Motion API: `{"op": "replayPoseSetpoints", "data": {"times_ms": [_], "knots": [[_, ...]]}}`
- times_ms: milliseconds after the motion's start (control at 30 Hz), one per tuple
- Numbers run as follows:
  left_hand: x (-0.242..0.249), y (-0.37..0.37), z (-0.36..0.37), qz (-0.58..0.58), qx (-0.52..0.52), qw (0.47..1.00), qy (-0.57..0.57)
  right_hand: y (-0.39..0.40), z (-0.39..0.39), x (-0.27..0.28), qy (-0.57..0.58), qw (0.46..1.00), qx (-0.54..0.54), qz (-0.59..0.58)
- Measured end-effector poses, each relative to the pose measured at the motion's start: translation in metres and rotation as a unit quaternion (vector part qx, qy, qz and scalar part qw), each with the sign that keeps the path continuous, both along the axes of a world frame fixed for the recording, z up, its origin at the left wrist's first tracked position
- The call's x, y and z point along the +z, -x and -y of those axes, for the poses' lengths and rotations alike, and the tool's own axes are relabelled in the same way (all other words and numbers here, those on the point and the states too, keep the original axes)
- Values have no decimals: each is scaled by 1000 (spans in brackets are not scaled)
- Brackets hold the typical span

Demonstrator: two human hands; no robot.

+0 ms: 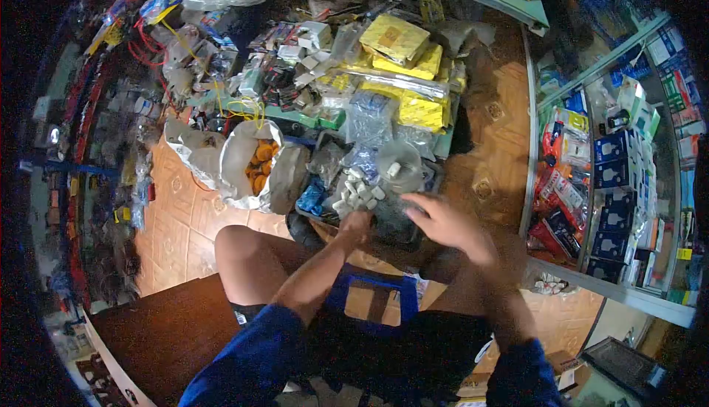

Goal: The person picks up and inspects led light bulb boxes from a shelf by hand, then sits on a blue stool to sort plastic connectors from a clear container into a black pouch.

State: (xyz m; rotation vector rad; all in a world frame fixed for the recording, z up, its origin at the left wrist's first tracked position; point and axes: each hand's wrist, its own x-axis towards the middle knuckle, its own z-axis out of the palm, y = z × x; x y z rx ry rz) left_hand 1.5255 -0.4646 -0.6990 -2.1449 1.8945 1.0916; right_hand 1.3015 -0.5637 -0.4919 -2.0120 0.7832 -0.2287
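Note:
Small white blocks [357, 191] lie heaped in a dark tray [399, 224] in front of my knees. Just below the heap, at the near side of the tray, is my left hand [357, 225]. Its fingers are curled together, and whatever they may hold is hidden. My right hand [442, 222] hovers over the right part of the tray, slightly blurred, with fingers stretched out and nothing visible in them. Beyond it a round, clear plastic container [402, 176] has at least one white piece in it. Blue plastic [313, 197] sits at the tray's left corner.
A white sack [285, 178] of orange round items [261, 165] stands left of the tray. Yellow wrapped packages [395, 39] and loose small boxes [288, 74] are piled behind. Glass shelving [533, 141] with boxed goods stands right; a brown wooden surface [170, 333] is at lower left.

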Motion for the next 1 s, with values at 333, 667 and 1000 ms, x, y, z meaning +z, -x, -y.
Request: {"op": "replayPoseSetpoints", "data": {"times_ms": [333, 667, 1000], "knots": [[-51, 29, 25, 132, -67, 988, -54, 45, -47, -43, -33, 998, -54, -27], [138, -5, 22, -277, 15, 954, 110, 24, -37, -65, -24, 984, -173, -30], [307, 59, -76, -218, 170, 828, 488, -50, -149, 69, -290, 782, -337, 438]]}}
